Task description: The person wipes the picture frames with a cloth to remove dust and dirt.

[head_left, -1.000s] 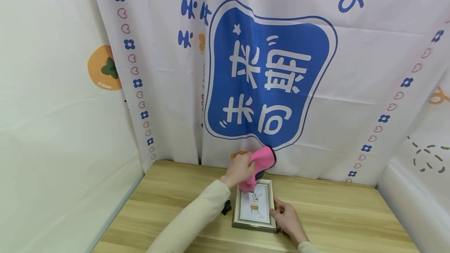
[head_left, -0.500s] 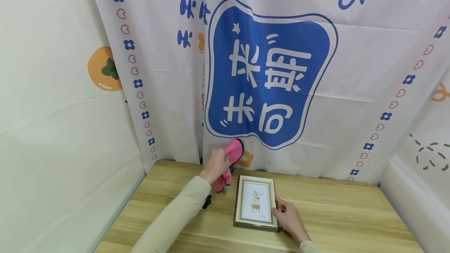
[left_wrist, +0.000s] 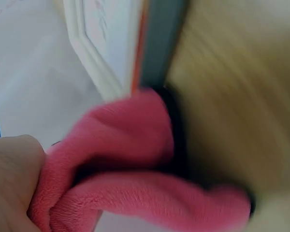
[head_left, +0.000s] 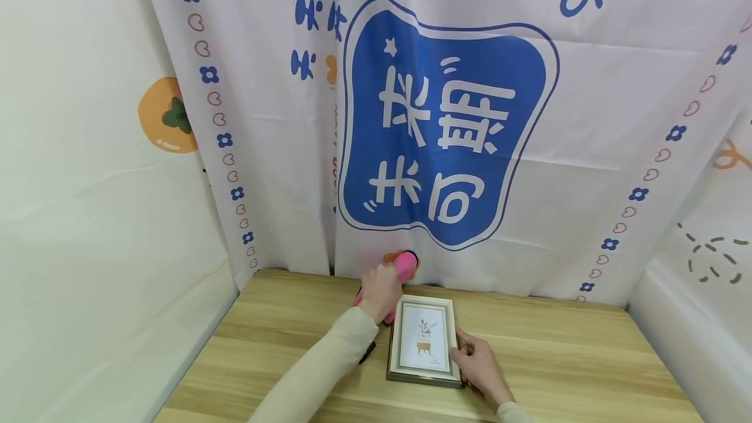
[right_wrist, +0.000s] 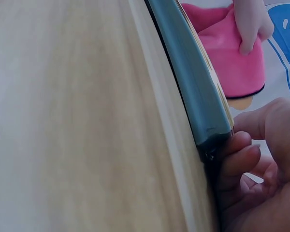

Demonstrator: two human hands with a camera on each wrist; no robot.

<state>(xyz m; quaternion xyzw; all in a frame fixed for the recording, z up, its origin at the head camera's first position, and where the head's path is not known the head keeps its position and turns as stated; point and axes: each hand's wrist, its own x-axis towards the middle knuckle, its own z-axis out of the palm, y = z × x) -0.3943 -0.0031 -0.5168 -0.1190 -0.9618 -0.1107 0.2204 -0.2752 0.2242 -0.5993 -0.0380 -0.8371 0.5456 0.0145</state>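
Observation:
My left hand (head_left: 380, 289) holds a pink cloth (head_left: 405, 266) with black edging, just beyond the upper left corner of a picture frame (head_left: 424, 371). In the left wrist view the bunched, folded cloth (left_wrist: 125, 130) hangs from the hand, its edge close to the frame's dark side (left_wrist: 159, 53); whether they touch I cannot tell. The frame, pale-bordered with a plant drawing inside, lies face up on the table. My right hand (head_left: 480, 367) grips its right edge, thumb on top. Its fingers (right_wrist: 241, 159) curl at the frame's corner in the right wrist view.
The wood-grain tabletop (head_left: 558, 358) reaches back to a white printed curtain (head_left: 587, 214) with a blue panel. Pale walls stand at left and right. A small black item (head_left: 367, 352) shows beside the left forearm, partly hidden.
My left hand swept the cloth left off the frame's upper part, then came back right to its upper left corner. The right hand and the frame stayed in place.

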